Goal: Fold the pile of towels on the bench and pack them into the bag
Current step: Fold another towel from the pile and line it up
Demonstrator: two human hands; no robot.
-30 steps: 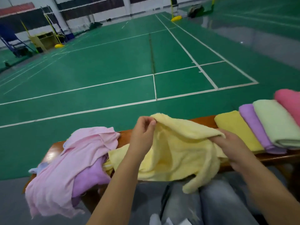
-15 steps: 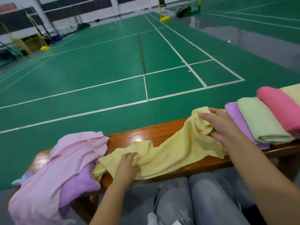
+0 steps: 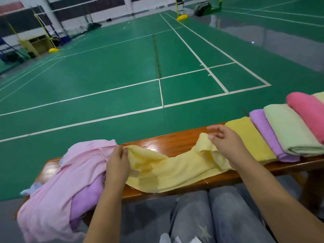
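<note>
Both hands have shifted left along the glossy wooden bench (image 3: 175, 142), stretching the soft pale yellow towel (image 3: 171, 169) flat. Left hand (image 3: 117, 163) pinches its left corner; right hand (image 3: 226, 142) pinches the right edge, beside folded terry towels (image 3: 289, 127). No writing shows.

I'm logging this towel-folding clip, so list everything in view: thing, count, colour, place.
spread towel: 1, pale yellow, bench middle, held at both ends
unfolded pile: pink and purple towels plus a pale blue scrap, bench left end
folded towels: at least 4, yellow, purple, light green, pink, overlapping at bench right; a fifth pale edge at the frame edge
bench: 1, glossy brown wood
court floor: green, white lines
legs: grey jeans, below bench
left hand: pinches the towel's left end
right hand: pinches its right end
</note>
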